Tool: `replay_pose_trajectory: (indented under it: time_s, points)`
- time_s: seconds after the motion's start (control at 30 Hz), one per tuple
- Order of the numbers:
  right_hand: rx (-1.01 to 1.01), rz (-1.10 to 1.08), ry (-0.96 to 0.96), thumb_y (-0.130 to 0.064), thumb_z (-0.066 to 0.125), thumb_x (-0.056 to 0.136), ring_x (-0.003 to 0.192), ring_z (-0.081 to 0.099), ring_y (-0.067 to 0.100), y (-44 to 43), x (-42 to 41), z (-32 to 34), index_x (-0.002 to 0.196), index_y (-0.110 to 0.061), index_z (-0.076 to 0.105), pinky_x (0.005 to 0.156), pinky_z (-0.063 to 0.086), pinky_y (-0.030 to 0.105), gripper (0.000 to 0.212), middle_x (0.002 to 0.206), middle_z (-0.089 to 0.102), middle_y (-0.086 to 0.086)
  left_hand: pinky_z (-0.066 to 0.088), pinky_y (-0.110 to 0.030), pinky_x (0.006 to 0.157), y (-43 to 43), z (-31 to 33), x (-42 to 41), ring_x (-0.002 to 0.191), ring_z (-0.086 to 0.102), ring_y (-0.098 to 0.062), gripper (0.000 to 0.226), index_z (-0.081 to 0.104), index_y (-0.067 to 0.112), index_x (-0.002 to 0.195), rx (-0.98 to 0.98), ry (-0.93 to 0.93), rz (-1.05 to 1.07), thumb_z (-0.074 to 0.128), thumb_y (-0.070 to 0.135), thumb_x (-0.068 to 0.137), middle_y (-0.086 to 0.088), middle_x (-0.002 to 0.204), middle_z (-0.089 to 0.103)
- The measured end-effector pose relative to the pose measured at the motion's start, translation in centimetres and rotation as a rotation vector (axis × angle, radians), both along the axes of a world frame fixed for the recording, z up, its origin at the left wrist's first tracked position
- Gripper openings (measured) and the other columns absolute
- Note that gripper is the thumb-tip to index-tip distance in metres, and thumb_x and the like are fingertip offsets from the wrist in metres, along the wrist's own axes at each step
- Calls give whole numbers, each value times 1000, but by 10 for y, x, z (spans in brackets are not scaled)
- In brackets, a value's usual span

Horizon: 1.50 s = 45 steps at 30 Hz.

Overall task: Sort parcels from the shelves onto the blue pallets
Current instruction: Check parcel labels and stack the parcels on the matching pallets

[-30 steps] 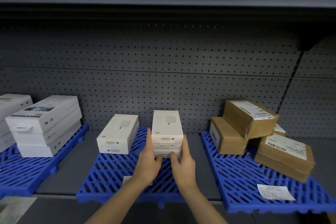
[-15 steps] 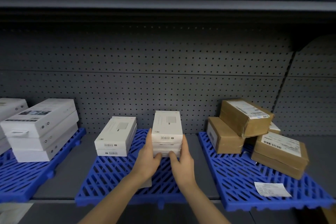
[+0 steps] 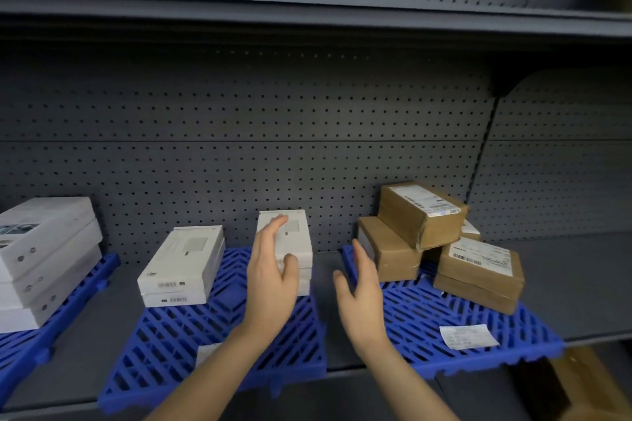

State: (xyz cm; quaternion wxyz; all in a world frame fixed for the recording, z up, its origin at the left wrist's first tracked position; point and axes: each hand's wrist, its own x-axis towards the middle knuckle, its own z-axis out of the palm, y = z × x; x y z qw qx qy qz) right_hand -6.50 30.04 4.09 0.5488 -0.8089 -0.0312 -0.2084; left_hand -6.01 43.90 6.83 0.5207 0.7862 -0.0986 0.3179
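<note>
White box stack (image 3: pixel 301 236): rear right of middle blue pallet (image 3: pixel 171 345). Left hand (image 3: pixel 273 287): fingers (image 3: pixel 269 235) straight, loosely spread, empty, over pallet, before stack. Right hand (image 3: pixel 360 297): likewise spread, empty, just right of pallet.

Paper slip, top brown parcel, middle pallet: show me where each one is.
Paper slip (image 3: pixel 468 337), head view, its centre.
Top brown parcel (image 3: pixel 403 219), head view, bare side face.
Middle pallet (image 3: pixel 171 338), head view, bare grid at front left.

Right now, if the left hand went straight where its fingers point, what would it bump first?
Most likely the stack of white boxes on the middle blue pallet: the open left hand points right at it, though depth is hard to judge.
</note>
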Motion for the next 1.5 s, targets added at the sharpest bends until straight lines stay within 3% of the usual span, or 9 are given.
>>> replay_pose_trajectory:
  time_s: [0.23,0.37,0.47,0.57,0.77,0.9,1.2,1.4,1.5]
  points:
    - [-53,-155,-148,-20,49,95,129,34,2,-101,2,28,143,-31,32,107,30,24,52,144,34,-10,33,-28,113,-91,-4,13,134,35,3,55,35,34,142,49,46,-224,54,16,94,18,146,40]
    - [-79,-219,-127,-25,50,94,123,46,24,-167,22,38,145,-33,27,106,40,41,56,149,24,-4,33,-30,112,-143,-8,17,135,31,3,59,27,41,144,34,107,-195,55,23,95,21,147,33]
    - [-82,-146,-32,-21,53,93,139,30,25,-206,37,45,149,-35,16,101,37,36,68,156,14,1,28,-21,106,-177,-2,18,130,28,7,60,24,41,146,74,129,-161,53,25,96,17,145,32]
    - [-106,-21,45,-19,54,92,133,38,20,-227,50,46,150,-38,10,95,39,31,75,156,20,1,26,-23,109,-202,0,24,138,26,-1,61,22,43,147,124,139,-141,51,22,97,11,151,29]
    - [-80,169,83,-13,53,92,92,51,-8,-230,54,44,149,-33,21,82,40,14,69,139,49,-7,34,-30,112,-218,-2,26,131,34,2,64,23,41,147,159,188,-94,49,12,97,17,144,36]
    - [-63,212,61,-13,56,90,118,52,3,-217,58,36,148,-36,23,99,47,27,70,137,52,-8,33,-19,101,-210,-4,25,127,37,0,63,26,36,147,157,182,18,50,9,95,11,145,39]
    - [16,203,113,-21,56,90,137,36,9,-194,54,26,150,-30,20,114,35,38,70,148,40,-9,34,-20,99,-188,-17,26,125,35,7,70,16,42,147,58,250,4,52,14,95,22,142,34]
    - [29,251,233,-20,54,90,93,55,4,-183,55,23,150,-29,20,89,46,22,69,111,60,-10,40,-20,98,-188,-25,20,109,48,18,72,14,45,146,-34,315,-59,51,9,95,32,126,46]
    - [21,240,252,-20,54,90,93,59,7,-178,57,20,150,-30,21,84,47,22,70,108,62,-9,40,-20,98,-186,-26,20,106,46,26,71,17,42,146,-45,303,-69,51,7,95,39,120,45]
